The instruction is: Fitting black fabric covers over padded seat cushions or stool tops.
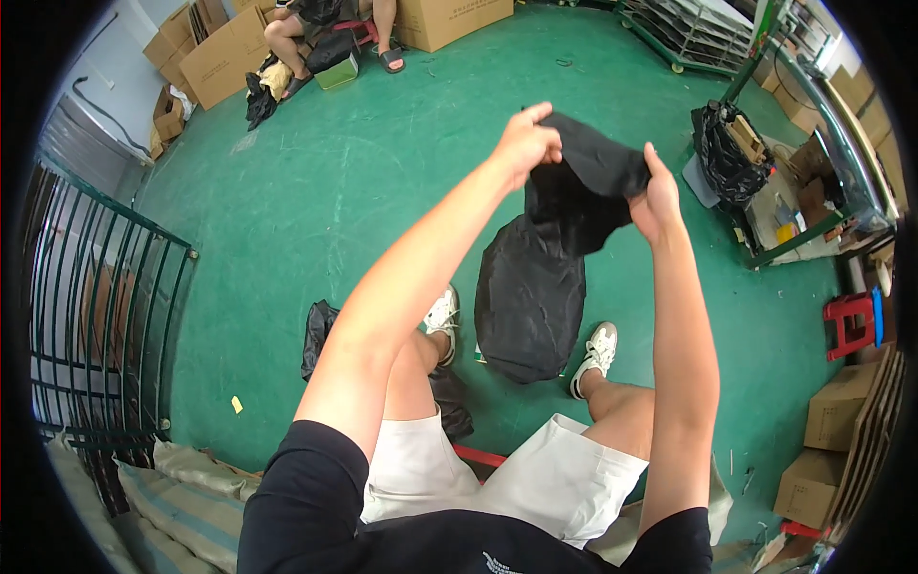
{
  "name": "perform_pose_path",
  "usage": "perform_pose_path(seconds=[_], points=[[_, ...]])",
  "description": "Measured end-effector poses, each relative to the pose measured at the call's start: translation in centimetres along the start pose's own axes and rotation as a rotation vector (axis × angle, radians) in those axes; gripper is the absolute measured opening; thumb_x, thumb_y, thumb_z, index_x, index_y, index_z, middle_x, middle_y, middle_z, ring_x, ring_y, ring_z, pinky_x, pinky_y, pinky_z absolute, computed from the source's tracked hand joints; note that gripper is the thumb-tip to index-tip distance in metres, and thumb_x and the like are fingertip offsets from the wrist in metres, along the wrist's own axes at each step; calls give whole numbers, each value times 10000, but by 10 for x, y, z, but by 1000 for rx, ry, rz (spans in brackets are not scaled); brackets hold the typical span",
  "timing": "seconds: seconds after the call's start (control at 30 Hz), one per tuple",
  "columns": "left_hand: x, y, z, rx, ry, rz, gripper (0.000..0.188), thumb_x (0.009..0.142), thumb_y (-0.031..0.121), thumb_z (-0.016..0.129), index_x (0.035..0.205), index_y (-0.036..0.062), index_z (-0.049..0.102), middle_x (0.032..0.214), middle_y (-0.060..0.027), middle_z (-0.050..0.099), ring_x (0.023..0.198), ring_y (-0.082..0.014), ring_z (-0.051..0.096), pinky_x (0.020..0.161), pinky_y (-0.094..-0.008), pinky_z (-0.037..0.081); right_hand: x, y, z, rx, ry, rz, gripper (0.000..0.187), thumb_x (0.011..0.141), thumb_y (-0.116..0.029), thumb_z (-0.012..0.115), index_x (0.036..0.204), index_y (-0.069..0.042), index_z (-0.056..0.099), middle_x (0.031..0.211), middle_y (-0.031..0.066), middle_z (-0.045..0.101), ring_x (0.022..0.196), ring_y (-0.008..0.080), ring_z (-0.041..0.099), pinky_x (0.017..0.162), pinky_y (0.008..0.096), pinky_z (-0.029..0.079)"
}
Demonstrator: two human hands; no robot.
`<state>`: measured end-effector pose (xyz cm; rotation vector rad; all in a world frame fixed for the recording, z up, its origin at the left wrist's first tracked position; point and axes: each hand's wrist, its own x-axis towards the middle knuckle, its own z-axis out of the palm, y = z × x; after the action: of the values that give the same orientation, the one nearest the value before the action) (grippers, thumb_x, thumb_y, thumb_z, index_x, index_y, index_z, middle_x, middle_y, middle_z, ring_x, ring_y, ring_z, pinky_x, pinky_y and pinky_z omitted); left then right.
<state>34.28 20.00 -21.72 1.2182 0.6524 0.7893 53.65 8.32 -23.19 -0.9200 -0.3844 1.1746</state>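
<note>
Both my hands are raised in front of me over the floor, holding a limp black fabric piece (598, 158) between them. My left hand (529, 143) pinches its left corner, with the thumb and fingers closed on the edge. On the other side, my right hand (657, 196) grips the right edge, thumb pointing up. The fabric hangs in a fold with a darker hollow under its upper layer, so it looks bag-like. Just below it, between my shoes, lies a larger black fabric bundle (531, 306); the hanging piece overlaps its top end.
Another black bundle (318, 335) lies by my left leg. A green metal rack (105, 306) stands at left, striped sacks (182, 497) at lower left. To the right are a bin with a black liner (727, 158), a red stool (846, 323) and cartons (841, 407). Another person (330, 43) sits far off.
</note>
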Motion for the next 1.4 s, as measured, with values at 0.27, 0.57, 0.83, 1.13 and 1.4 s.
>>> perform_pose_path(seconds=[0.27,0.57,0.83,1.13,1.4], points=[[1,2,-19,50,69,177,714,712,-49,535,1415,-30,406,797,-76,611,520,-121,521,514,-260,446,-20,13,28,-10,2,-8,389,1016,-304,458,1210,14,570,1205,100,628,1096,208,600,965,356,445],[-129,-234,-41,72,397,-316,700,695,-40,509,1391,14,469,689,-52,592,481,-112,462,451,-262,364,-95,253,-114,43,459,428,490,990,-382,492,1357,-61,448,1365,87,530,1179,297,558,1001,513,406],[-199,-286,-54,93,439,-418,682,725,-54,523,1397,51,477,682,-38,581,488,-112,490,463,-261,402,-145,295,-125,111,575,493,446,978,-294,547,1315,-18,451,1289,150,567,1125,303,590,938,501,480],[-186,-263,-40,12,398,-345,660,746,-72,495,1393,58,472,726,-46,592,508,-107,494,471,-256,399,-123,266,-121,194,502,204,509,953,-207,573,1380,-13,376,1371,149,491,1208,321,523,1016,514,430],[-15,-142,-29,-251,292,-224,636,757,-45,487,1387,19,427,661,-15,508,526,-116,489,487,-251,398,20,128,-103,113,218,-3,170,998,-169,479,1115,-49,507,1096,97,602,953,241,592,797,435,492]])
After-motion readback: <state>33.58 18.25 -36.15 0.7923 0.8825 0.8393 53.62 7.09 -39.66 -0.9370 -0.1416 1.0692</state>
